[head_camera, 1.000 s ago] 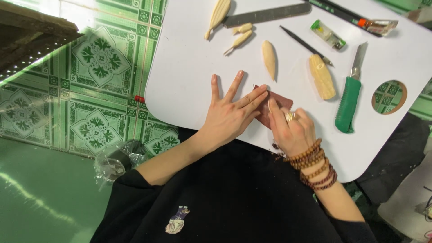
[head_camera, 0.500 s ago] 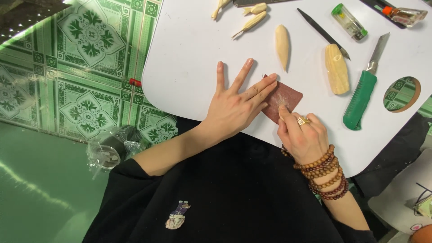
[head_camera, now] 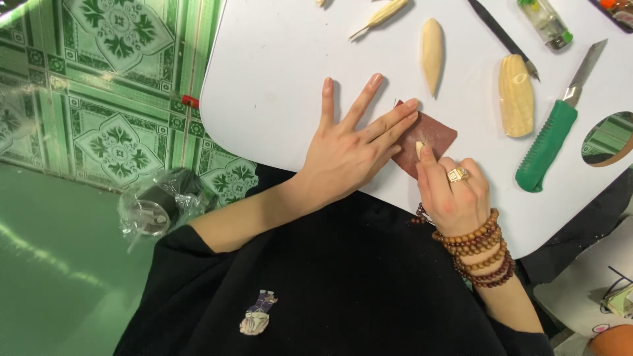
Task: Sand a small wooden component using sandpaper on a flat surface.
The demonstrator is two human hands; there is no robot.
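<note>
A small reddish-brown sheet of sandpaper (head_camera: pixel 436 134) lies on the white table (head_camera: pixel 277 72). My left hand (head_camera: pixel 349 148) lies flat with spread fingers, its fingertips pinning the sheet's left edge. My right hand (head_camera: pixel 452 191), with a ring and several bead bracelets at the wrist, pinches a small pale carved piece (head_camera: pixel 419 148) against the sandpaper.
On the table beyond lie a pointed pale carved piece (head_camera: pixel 431 54), a thicker ridged carved piece (head_camera: pixel 515 95), a green-handled knife (head_camera: pixel 550 142), a dark thin tool (head_camera: pixel 504 38), a lighter (head_camera: pixel 546 23). A round hole (head_camera: pixel 610 137) pierces the table at right. Green tiled floor and a plastic-wrapped object (head_camera: pixel 155 207) lie left.
My right hand slid the small piece back along the sandpaper toward me. The view shifted, so the table items sit lower and further right. My left hand stays on the sheet.
</note>
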